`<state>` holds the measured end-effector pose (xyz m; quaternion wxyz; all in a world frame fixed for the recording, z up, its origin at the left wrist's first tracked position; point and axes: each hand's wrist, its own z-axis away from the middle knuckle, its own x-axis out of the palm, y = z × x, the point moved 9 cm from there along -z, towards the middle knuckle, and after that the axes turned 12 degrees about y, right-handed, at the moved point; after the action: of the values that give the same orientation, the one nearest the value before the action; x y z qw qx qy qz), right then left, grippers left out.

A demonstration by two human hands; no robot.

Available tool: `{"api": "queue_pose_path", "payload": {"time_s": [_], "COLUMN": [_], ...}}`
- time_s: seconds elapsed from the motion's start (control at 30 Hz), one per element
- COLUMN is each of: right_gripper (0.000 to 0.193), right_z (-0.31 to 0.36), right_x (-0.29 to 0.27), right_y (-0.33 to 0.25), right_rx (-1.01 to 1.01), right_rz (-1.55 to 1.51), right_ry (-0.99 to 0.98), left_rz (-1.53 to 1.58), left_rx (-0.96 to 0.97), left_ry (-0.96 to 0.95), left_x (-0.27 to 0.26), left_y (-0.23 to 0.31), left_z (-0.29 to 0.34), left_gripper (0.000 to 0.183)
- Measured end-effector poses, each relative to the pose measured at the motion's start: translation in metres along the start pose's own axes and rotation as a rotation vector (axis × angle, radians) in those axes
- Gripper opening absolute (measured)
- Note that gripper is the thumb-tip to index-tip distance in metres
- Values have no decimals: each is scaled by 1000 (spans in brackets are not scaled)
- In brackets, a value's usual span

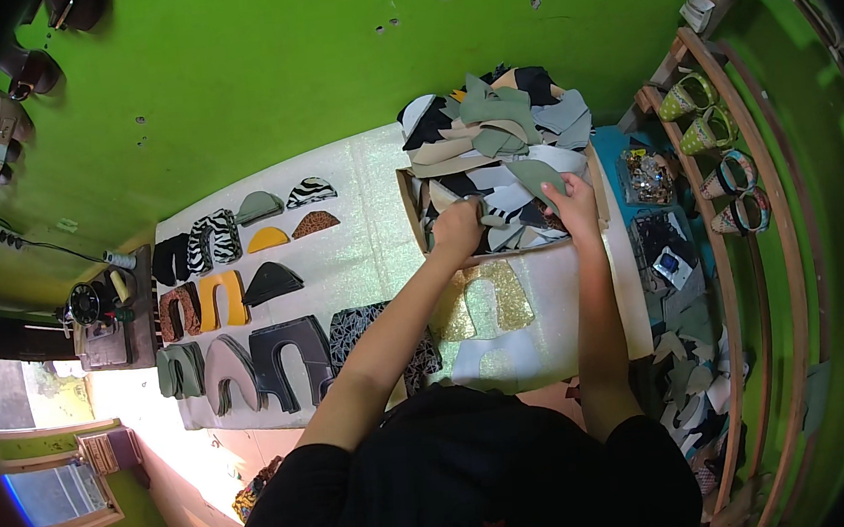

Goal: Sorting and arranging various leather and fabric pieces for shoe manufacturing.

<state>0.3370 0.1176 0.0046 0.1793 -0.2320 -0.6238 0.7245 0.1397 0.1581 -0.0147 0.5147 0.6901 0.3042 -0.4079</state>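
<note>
Both hands are down in a cardboard box heaped with cut shoe-upper pieces. The left hand is curled into the pile at the box's near left side, its fingers buried among striped and pale pieces, so whether it actually clasps one cannot be told. The right hand pinches a sage-green cut piece between thumb and fingers, the piece lying tilted on top of the heap near the box's right wall.

From the head camera, the box sits at the far edge of a glittery white work sheet laid on the floor against a green wall. Just in front of the box lies a gold glitter U-shaped piece, partly under the forearms. Well to the left, sorted stacks are laid out in rows: zebra-print pieces, a yellow U-shaped piece, a black wedge-shaped piece and grey U-shaped pieces. To the right, a wooden rack holds finished sandals.
</note>
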Motion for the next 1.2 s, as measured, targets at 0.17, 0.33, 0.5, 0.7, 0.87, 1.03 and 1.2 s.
{"api": "queue_pose_path", "payload": {"time_s": [0.17, 0.33, 0.5, 0.7, 0.87, 1.03, 1.2], "right_gripper": [21, 22, 17, 17, 20, 21, 18], "right_z": [15, 29, 65, 88, 91, 126, 157], "right_x": [-11, -14, 9, 21, 11, 51, 89], "right_y": [-3, -19, -53, -74, -73, -95, -107], "right_rx": [7, -97, -20, -157, -254, -136, -216], "right_rz": [-32, -79, -204, -170, -147, -292, -71], "right_ry": [68, 99, -50, -44, 179, -184, -357], "left_rz": [695, 1003, 1052, 1051, 1123, 1053, 1116], "left_rx": [87, 61, -60, -134, -163, -98, -79], "left_ry": [-151, -312, -246, -83, -104, -57, -101], "left_x": [-31, -54, -73, -100, -126, -143, -155], "left_y": [9, 10, -7, -20, -19, -31, -21], "left_z": [13, 38, 46, 56, 68, 77, 89], "left_gripper": [32, 26, 18, 25, 37, 43, 43]}}
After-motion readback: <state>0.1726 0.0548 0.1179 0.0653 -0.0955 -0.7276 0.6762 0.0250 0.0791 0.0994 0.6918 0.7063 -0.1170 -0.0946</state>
